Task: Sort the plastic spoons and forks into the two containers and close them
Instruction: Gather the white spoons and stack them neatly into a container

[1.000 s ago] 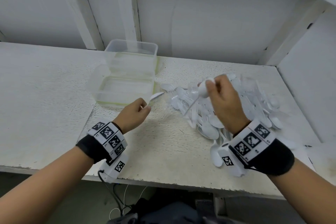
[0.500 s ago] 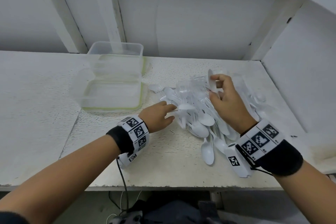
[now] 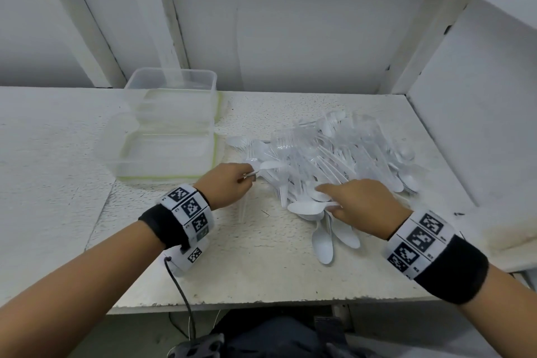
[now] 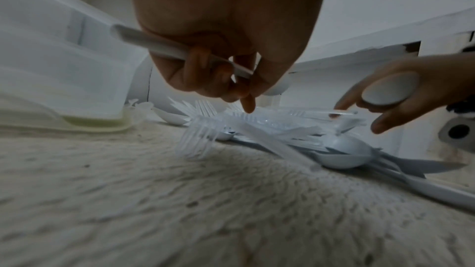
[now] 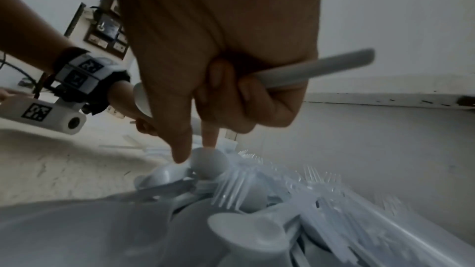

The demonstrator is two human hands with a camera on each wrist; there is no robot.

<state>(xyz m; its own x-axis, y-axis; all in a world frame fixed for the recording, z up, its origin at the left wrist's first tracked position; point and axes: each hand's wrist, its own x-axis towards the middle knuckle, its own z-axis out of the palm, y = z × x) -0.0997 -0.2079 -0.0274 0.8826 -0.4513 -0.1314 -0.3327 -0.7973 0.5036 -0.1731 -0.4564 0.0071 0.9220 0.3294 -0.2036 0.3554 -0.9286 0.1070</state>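
A heap of white spoons and clear forks (image 3: 334, 154) lies on the white shelf, right of centre. Two clear containers stand open to its left, one nearer (image 3: 162, 154) and one behind it (image 3: 171, 96). My left hand (image 3: 247, 180) is at the heap's left edge, its fingers curled round the handle of a white spoon (image 4: 180, 50). At the heap's near side, my right hand (image 3: 331, 200) grips another white spoon (image 5: 316, 70) in its curled fingers. Its thumb and forefinger touch a spoon bowl in the heap (image 5: 209, 161).
The shelf's back wall (image 3: 290, 38) and a side wall (image 3: 479, 125) close in the heap at the rear and right. A pale green edge shows at each container's base. Bare shelf (image 3: 247, 270) lies between my wrists and the front edge.
My left hand has carried its spoon from beside the containers to the heap's left edge. The right hand, still holding its spoon, came down from above the heap to its near side.
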